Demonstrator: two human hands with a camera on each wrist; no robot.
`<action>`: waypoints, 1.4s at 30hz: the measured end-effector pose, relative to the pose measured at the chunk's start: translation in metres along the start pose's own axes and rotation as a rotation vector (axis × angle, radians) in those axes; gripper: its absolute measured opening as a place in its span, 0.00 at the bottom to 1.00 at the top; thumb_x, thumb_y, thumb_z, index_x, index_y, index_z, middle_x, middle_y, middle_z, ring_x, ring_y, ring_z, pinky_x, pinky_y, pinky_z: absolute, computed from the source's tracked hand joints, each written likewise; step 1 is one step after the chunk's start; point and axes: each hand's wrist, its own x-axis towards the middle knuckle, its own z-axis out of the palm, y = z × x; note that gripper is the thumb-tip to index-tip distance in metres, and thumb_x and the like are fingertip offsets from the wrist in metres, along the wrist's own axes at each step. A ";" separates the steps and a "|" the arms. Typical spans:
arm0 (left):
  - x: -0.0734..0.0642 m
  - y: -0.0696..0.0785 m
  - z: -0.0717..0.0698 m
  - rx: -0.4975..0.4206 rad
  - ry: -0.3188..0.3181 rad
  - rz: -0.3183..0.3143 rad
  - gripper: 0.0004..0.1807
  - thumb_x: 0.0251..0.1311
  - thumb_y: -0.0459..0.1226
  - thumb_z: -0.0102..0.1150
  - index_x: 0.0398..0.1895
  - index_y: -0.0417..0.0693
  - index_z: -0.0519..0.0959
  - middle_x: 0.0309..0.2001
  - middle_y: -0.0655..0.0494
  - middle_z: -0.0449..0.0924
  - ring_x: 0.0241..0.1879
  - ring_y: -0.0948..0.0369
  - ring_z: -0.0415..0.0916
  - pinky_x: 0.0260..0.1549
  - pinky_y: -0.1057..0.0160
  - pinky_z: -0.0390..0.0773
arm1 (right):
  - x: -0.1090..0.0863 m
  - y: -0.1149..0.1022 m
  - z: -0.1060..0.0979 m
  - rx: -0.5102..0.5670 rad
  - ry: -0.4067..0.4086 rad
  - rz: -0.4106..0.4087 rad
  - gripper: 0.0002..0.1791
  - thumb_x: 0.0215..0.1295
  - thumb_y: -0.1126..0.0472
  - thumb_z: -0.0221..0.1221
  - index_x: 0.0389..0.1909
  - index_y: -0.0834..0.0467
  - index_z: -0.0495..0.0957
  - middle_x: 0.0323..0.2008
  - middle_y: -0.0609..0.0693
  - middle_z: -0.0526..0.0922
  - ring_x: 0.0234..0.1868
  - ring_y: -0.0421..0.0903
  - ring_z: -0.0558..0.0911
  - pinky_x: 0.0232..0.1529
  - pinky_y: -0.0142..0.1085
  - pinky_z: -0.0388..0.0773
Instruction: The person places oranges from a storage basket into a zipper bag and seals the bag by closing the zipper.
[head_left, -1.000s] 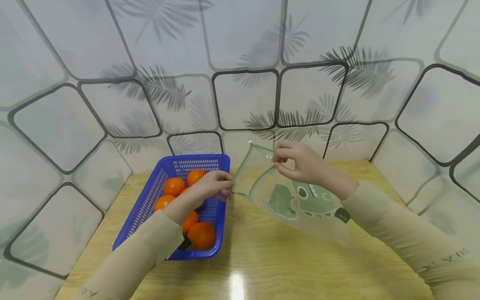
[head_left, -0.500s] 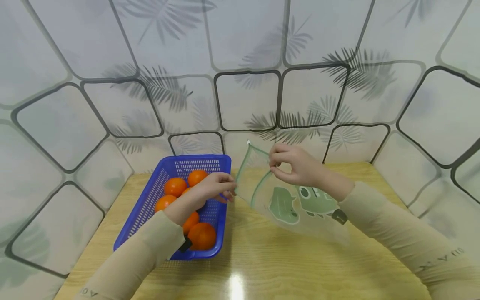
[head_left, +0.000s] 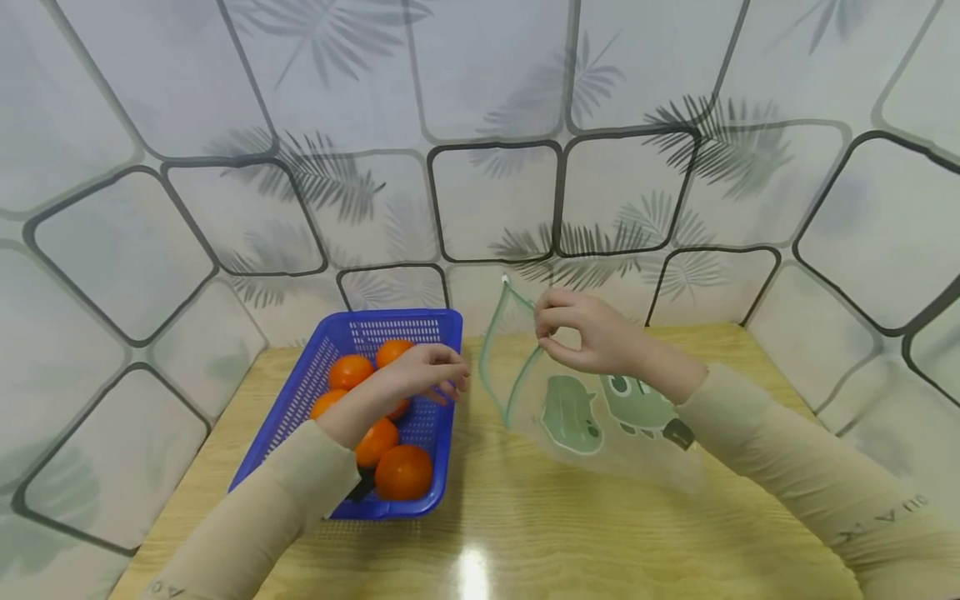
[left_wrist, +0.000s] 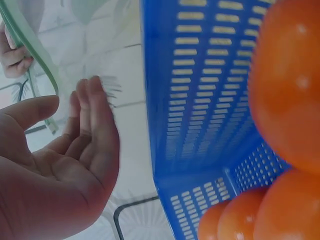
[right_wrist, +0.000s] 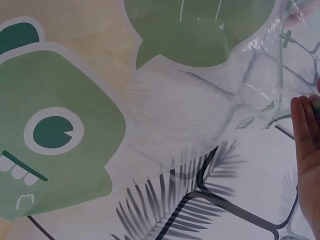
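Observation:
A clear zip bag (head_left: 573,417) with green cartoon prints and a green zip edge hangs over the table, its mouth spread apart toward the left. My right hand (head_left: 592,333) pinches the bag's rim between thumb and fingers. Over the right rim of the blue basket (head_left: 448,417), my left hand (head_left: 427,371) hovers with loosely bent fingers and holds nothing. In the left wrist view, a gap shows between its thumb and fingers, close to the bag's green edge (left_wrist: 37,55). Several oranges (head_left: 403,472) lie in the basket, some partly hidden by the left arm.
The basket stands on the left of a wooden table (head_left: 570,533). A patterned wall covering (head_left: 495,200) rises right behind the table and along both sides. A white zip slider (head_left: 505,280) sits at the bag's upper corner.
My left hand has let go of the bag's edge and moved slightly left. The bag's mouth has bowed into a rounder opening. My right hand keeps its pinch and has shifted slightly left.

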 end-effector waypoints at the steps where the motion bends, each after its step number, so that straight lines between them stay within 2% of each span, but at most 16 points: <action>1: 0.000 -0.001 -0.002 0.027 0.005 0.004 0.16 0.79 0.40 0.55 0.54 0.34 0.80 0.48 0.40 0.87 0.44 0.54 0.88 0.51 0.53 0.89 | 0.000 0.000 0.000 0.001 0.001 -0.002 0.08 0.64 0.70 0.64 0.30 0.54 0.80 0.38 0.48 0.80 0.38 0.41 0.79 0.39 0.38 0.82; 4: -0.001 -0.006 -0.007 0.126 0.036 0.030 0.14 0.77 0.39 0.57 0.52 0.36 0.82 0.48 0.41 0.87 0.45 0.51 0.86 0.51 0.55 0.87 | 0.000 0.001 0.002 0.006 0.003 -0.009 0.08 0.63 0.70 0.64 0.30 0.54 0.79 0.37 0.48 0.80 0.38 0.41 0.79 0.39 0.38 0.82; 7: -0.001 -0.013 -0.013 0.241 0.072 0.085 0.11 0.75 0.37 0.60 0.48 0.37 0.83 0.46 0.43 0.87 0.48 0.49 0.84 0.52 0.56 0.85 | 0.001 0.001 0.003 0.010 0.004 -0.016 0.08 0.63 0.70 0.64 0.30 0.54 0.79 0.37 0.48 0.80 0.37 0.41 0.79 0.39 0.38 0.81; 11: -0.001 -0.019 -0.020 0.392 0.120 0.139 0.07 0.71 0.34 0.63 0.44 0.38 0.84 0.44 0.44 0.88 0.47 0.52 0.83 0.55 0.51 0.84 | 0.002 0.001 0.004 0.007 0.002 -0.019 0.07 0.63 0.69 0.64 0.30 0.54 0.79 0.36 0.47 0.80 0.37 0.41 0.78 0.39 0.38 0.81; 13: 0.000 -0.021 -0.022 0.460 0.138 0.145 0.06 0.69 0.34 0.64 0.42 0.39 0.84 0.43 0.45 0.88 0.45 0.53 0.83 0.55 0.50 0.84 | 0.002 0.001 0.004 0.005 0.000 -0.019 0.07 0.63 0.69 0.64 0.30 0.54 0.79 0.37 0.47 0.80 0.37 0.41 0.78 0.39 0.38 0.81; 21: 0.000 -0.023 -0.025 0.716 0.203 0.090 0.06 0.67 0.35 0.67 0.42 0.43 0.84 0.40 0.49 0.88 0.41 0.53 0.83 0.51 0.49 0.85 | 0.001 -0.001 0.004 0.002 -0.009 -0.001 0.08 0.64 0.69 0.64 0.30 0.53 0.79 0.37 0.48 0.80 0.37 0.41 0.79 0.40 0.38 0.81; 24: -0.001 -0.024 -0.024 0.795 0.213 0.079 0.07 0.66 0.36 0.68 0.43 0.43 0.84 0.40 0.49 0.87 0.41 0.53 0.83 0.48 0.49 0.85 | 0.000 -0.001 0.004 -0.001 -0.013 0.005 0.08 0.64 0.69 0.64 0.30 0.54 0.79 0.37 0.48 0.80 0.37 0.41 0.79 0.40 0.38 0.81; 27: -0.001 -0.027 -0.023 0.859 0.211 0.042 0.10 0.65 0.37 0.69 0.46 0.43 0.84 0.42 0.49 0.87 0.42 0.52 0.84 0.48 0.49 0.85 | -0.001 -0.002 0.004 -0.002 -0.017 0.006 0.07 0.63 0.69 0.64 0.29 0.54 0.79 0.37 0.48 0.80 0.37 0.41 0.79 0.40 0.38 0.81; 31: 0.001 -0.032 -0.023 0.925 0.191 -0.014 0.15 0.65 0.39 0.70 0.51 0.42 0.83 0.48 0.46 0.87 0.48 0.49 0.84 0.52 0.45 0.85 | -0.001 -0.002 0.005 0.000 -0.023 0.005 0.07 0.64 0.69 0.64 0.30 0.53 0.80 0.37 0.48 0.80 0.37 0.42 0.80 0.40 0.39 0.81; 35: -0.001 -0.035 -0.022 0.977 0.182 -0.022 0.18 0.64 0.39 0.72 0.54 0.41 0.83 0.52 0.42 0.84 0.53 0.44 0.82 0.56 0.42 0.84 | -0.001 -0.002 0.005 -0.003 -0.029 0.004 0.08 0.64 0.69 0.64 0.30 0.53 0.80 0.37 0.48 0.80 0.37 0.42 0.80 0.40 0.39 0.82; 38: -0.004 -0.035 -0.021 1.022 0.196 -0.031 0.20 0.63 0.41 0.73 0.55 0.41 0.84 0.56 0.39 0.82 0.58 0.41 0.78 0.60 0.38 0.80 | -0.001 -0.002 0.005 -0.001 -0.030 0.001 0.07 0.64 0.69 0.64 0.30 0.53 0.80 0.37 0.48 0.80 0.37 0.42 0.80 0.40 0.38 0.82; 42: -0.005 -0.038 -0.021 1.061 0.207 -0.077 0.25 0.61 0.42 0.74 0.59 0.42 0.83 0.61 0.36 0.78 0.63 0.36 0.74 0.66 0.33 0.73 | -0.002 -0.002 0.005 0.002 -0.028 -0.004 0.07 0.64 0.68 0.64 0.30 0.53 0.80 0.37 0.47 0.80 0.36 0.41 0.80 0.40 0.38 0.82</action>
